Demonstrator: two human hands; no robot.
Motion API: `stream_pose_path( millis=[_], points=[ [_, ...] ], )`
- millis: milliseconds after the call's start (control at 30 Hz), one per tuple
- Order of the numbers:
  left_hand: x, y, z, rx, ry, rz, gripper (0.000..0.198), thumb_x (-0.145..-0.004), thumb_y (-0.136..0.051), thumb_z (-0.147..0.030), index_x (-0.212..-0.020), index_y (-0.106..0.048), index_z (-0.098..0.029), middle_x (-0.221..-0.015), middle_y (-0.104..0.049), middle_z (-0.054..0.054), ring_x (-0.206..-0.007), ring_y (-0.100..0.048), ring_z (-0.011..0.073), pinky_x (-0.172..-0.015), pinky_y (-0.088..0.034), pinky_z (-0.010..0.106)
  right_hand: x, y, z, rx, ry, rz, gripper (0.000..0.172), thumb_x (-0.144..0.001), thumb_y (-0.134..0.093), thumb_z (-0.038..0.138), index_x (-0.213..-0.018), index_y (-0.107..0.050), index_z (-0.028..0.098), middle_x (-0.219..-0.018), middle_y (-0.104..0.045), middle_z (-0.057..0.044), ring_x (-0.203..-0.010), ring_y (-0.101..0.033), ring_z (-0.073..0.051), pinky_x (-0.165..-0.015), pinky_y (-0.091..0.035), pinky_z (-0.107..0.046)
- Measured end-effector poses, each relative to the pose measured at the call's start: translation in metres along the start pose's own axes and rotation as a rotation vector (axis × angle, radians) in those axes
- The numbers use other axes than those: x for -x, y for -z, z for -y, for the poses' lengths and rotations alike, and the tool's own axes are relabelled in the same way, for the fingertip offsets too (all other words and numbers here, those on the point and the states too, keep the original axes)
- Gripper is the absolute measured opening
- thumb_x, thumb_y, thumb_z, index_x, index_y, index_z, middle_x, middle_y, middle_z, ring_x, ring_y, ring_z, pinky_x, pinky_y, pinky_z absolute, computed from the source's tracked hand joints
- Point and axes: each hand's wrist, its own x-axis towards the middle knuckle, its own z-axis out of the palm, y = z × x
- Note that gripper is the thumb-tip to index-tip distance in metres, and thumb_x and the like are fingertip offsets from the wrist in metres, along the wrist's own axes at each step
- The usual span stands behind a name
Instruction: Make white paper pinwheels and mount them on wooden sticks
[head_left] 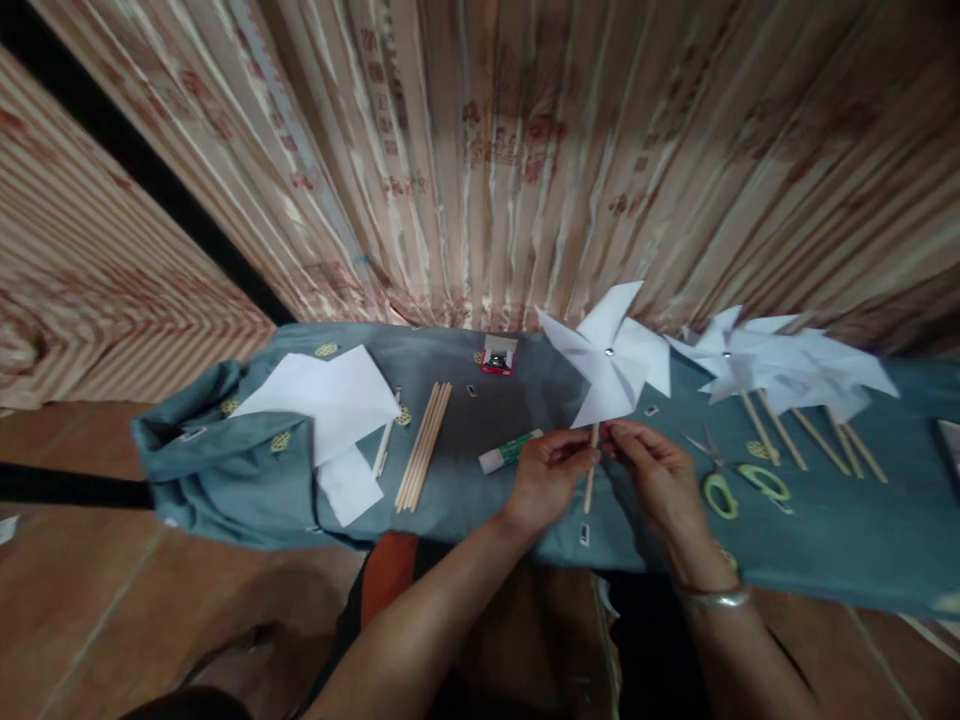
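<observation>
A white paper pinwheel [622, 375] on a wooden stick stands upright over the table, with a shiny pin at its centre. My left hand [551, 475] is closed round the stick [589, 490], just under the blades. Right beside the stick, my right hand [656, 475] has thumb and fingers pinched together; whatever is between them is hidden. Its fingertips are close to the lower blade. Scissors with green handles [731, 475] lie open to the right of my right hand. A glue stick [510, 452] lies left of my left hand.
More white pinwheels [810, 365] lie overlapping on the right. Several wooden sticks [424, 445] lie side by side on the left, near a pen [384, 445] and white paper sheets [322, 395]. A small red box [498, 355] sits at the back. Grey-green cloth [240, 490] covers the table, with a curtain [480, 200] behind.
</observation>
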Motion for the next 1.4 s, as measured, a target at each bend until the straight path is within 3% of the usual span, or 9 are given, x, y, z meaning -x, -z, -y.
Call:
stream_pose_path(
  millis=[167,367,733,1400],
  points=[
    [0.0,0.005,-0.008,-0.095,0.003,-0.046,0.029,-0.056,-0.082,-0.029,-0.08,-0.077,-0.016,-0.081,-0.076,0.006,-0.079,-0.069,0.0207,-0.081,-0.052,0.033,0.003,-0.005,0.005,0.014,0.028,0.035,0.031,-0.062,-0.081,0.049,-0.077,-0.077,0.022,-0.075,-0.075,-0.004,-0.068,-0.063,-0.016,-0.068,-0.05,-0.03],
    [-0.001,0.008,-0.014,-0.209,0.001,-0.101,0.032,-0.055,-0.081,-0.032,-0.083,-0.077,-0.017,-0.084,-0.076,0.006,-0.081,-0.069,0.021,-0.083,-0.052,0.034,0.001,-0.003,0.011,-0.026,0.007,0.068,0.031,-0.058,-0.083,0.051,-0.072,-0.077,0.024,-0.071,-0.074,-0.002,-0.064,-0.062,-0.015,-0.064,-0.05,-0.029],
    [0.0,0.006,-0.003,-0.29,0.059,-0.082,0.036,-0.052,-0.08,-0.036,-0.083,-0.077,-0.018,-0.087,-0.077,0.007,-0.086,-0.069,0.0238,-0.087,-0.052,0.037,-0.008,0.016,0.019,-0.291,-0.061,-0.081,0.037,-0.052,-0.086,0.048,-0.071,-0.077,0.019,-0.069,-0.073,-0.004,-0.057,-0.058,-0.01,-0.054,-0.042,-0.022],
    [0.004,0.0,0.005,-0.272,0.098,-0.073,0.034,-0.049,-0.084,-0.035,-0.077,-0.077,-0.017,-0.08,-0.076,0.006,-0.076,-0.068,0.0211,-0.08,-0.054,0.035,-0.003,0.017,0.027,-0.347,-0.091,-0.016,0.043,-0.053,-0.084,0.058,-0.068,-0.075,0.018,-0.061,-0.07,-0.002,-0.055,-0.06,-0.01,-0.052,-0.044,-0.022]
  ],
)
